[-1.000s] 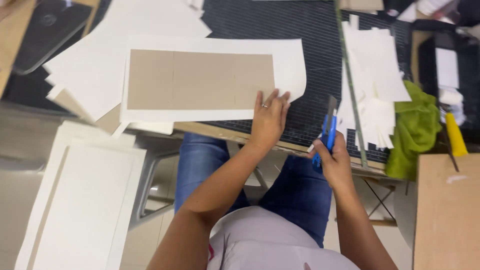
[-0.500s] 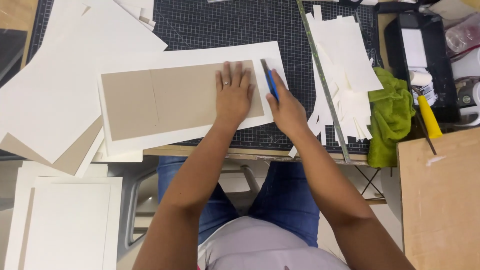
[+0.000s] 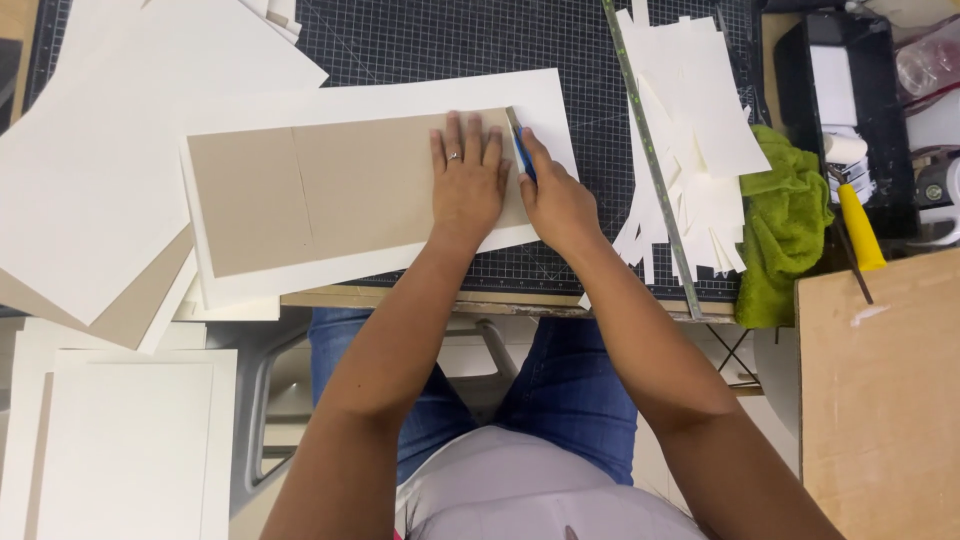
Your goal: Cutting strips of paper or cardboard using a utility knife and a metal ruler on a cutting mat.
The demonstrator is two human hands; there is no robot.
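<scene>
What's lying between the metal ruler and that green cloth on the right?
In the head view, a loose pile of white paper strips lies between the metal ruler and the green cloth, its right edge overlapping the cloth.

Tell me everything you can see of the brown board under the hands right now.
The brown board is a flat rectangle of what looks like grey-brown cardboard, with a thin straight line across it left of centre. It lies slightly tilted on a larger cream paper sheet, which shows as a border around it, on the dark gridded cutting mat. The left hand presses flat on its right end. The right hand holds a blue-handled knife along its right edge.
</scene>
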